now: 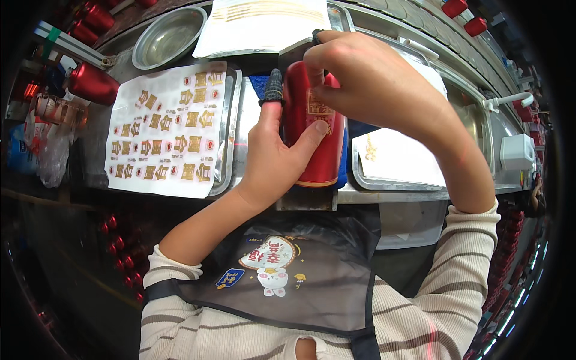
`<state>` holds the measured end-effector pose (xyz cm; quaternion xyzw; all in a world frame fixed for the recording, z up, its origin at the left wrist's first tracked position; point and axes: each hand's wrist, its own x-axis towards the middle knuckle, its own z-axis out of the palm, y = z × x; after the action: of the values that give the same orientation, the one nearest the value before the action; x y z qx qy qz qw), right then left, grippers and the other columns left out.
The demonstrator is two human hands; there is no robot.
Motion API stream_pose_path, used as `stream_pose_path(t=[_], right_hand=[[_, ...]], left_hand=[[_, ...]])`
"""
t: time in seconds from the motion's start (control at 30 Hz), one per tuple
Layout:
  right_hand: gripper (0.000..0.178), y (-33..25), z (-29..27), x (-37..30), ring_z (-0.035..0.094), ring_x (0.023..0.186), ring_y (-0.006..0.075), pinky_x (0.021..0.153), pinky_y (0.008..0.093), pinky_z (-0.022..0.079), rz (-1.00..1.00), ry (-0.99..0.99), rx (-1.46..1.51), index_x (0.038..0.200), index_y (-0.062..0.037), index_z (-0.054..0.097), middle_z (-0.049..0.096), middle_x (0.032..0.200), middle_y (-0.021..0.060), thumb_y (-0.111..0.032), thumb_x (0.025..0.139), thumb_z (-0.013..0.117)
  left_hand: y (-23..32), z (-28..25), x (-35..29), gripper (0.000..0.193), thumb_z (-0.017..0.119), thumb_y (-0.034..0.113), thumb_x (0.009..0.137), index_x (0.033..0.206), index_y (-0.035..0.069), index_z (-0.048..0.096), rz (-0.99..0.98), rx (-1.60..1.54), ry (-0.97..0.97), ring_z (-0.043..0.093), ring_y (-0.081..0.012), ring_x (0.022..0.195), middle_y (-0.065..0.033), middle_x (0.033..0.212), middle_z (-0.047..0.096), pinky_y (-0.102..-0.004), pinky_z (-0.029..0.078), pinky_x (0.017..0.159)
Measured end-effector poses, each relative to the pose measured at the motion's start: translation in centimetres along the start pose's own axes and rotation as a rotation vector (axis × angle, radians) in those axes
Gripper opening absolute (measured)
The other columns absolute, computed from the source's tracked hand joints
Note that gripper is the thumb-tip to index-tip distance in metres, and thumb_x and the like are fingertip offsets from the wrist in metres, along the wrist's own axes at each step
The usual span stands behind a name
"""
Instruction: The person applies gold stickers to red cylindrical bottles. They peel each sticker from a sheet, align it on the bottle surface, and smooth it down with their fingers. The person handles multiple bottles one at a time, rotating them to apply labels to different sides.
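On cloth, red can, left hand holding, right hand seemingly touching

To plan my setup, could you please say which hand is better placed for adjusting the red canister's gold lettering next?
Probably the right hand: it curls close to the gold lettering, while the left hand holds the red canister.

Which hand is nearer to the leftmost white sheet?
Left. The left hand is to the right of the sheet, against the red container; the right hand is farther right, at the container's upper part.
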<state>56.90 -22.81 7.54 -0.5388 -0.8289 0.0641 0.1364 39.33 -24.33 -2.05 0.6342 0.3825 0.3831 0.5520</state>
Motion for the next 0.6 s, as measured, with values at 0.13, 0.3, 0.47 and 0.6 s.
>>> stream_pose_path(t=[0.13,0.3,0.47,0.6], right_hand=[[0.016,0.2,1.9,-2.5,0.062,0.081,0.0289,0.069,0.0356,0.05,0.186,0.221,0.039,0.099,-0.0007,0.061,0.062,0.091,0.0132,-0.001,0.083,0.061],[0.031,0.2,7.0,-6.7,0.057,0.061,0.0051,0.051,0.0211,0.043,0.548,0.358,0.954,0.105,0.0017,0.052,0.061,0.088,0.0083,-0.015,0.088,0.072],[0.051,-1.9,8.7,-7.0,0.053,0.056,0.0024,0.046,0.0174,0.04,0.602,0.465,1.024,0.113,0.0007,0.047,0.058,0.101,0.0112,-0.022,0.082,0.08],[0.052,-1.7,8.5,-7.1,0.052,0.056,0.0025,0.046,0.0179,0.04,0.595,0.444,0.977,0.113,0.0007,0.046,0.058,0.104,0.0114,-0.022,0.082,0.081]], left_hand=[[-1.1,0.0,-0.2,0.038,0.076,0.021,0.088,0.105,-0.004,0.053,0.073,-0.002,0.033,0.066,-0.0164,0.09,-0.015,0.096,0.068,-0.0316,0.054,0.077],[-1.1,-0.7,0.0,0.043,0.072,0.015,0.09,0.122,-0.005,0.05,-0.041,-0.381,-0.038,0.06,-0.0172,0.112,-0.0153,0.119,0.062,-0.0317,0.048,0.097],[-1.9,-1.3,0.0,0.046,0.072,0.012,0.09,0.126,-0.004,0.049,-0.057,-0.356,-0.077,0.059,-0.0175,0.113,-0.0152,0.123,0.061,-0.0314,0.047,0.099],[-1.1,-1.1,0.1,0.046,0.072,0.011,0.09,0.127,-0.004,0.049,-0.054,-0.369,-0.057,0.059,-0.0173,0.113,-0.0146,0.123,0.061,-0.0311,0.048,0.098]])
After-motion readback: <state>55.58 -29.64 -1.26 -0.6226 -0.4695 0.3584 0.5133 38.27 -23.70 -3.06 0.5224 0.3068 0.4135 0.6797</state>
